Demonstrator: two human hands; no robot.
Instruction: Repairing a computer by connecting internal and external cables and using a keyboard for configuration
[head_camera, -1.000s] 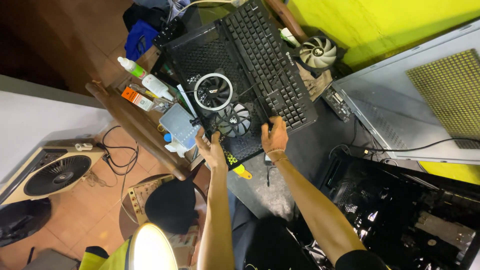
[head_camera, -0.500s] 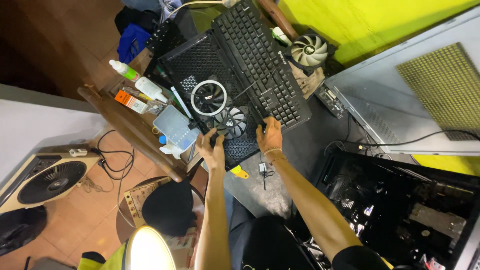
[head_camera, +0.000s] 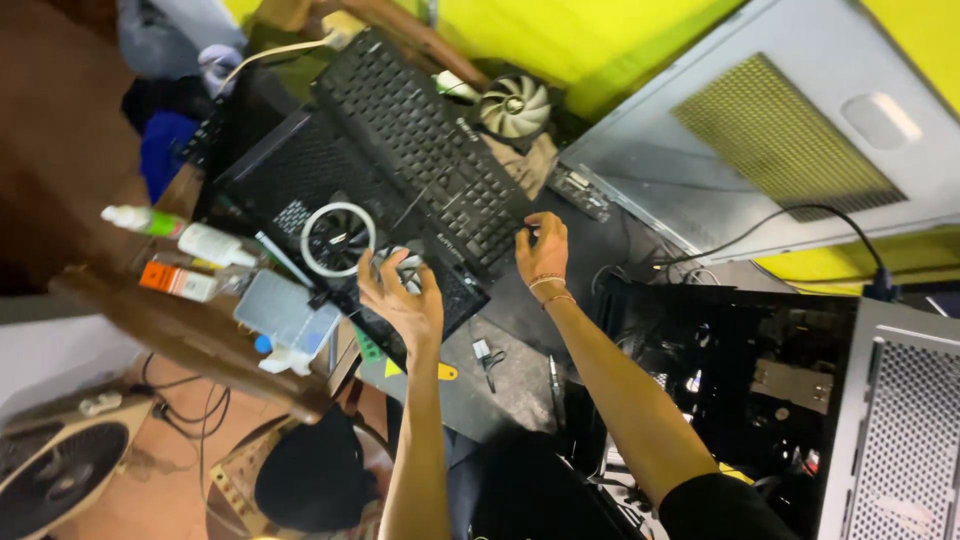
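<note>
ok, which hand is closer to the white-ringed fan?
Left. The left hand sits right beside the white-ringed fan; the right hand is farther off, at the black keyboard edge.

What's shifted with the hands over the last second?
Little changed. The right hand moved from the black component's front edge up to the keyboard's near corner. The left hand stays on the component beside the white ring fan. Keyboard, fans and bottles kept their places.

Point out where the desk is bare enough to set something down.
The clearest patch is the dark desk top between the right hand, the small circuit board and the open computer case. A smaller strip lies below the keyboard, near the small clip. Around the left hand, the fans and bottles crowd everything.
</note>
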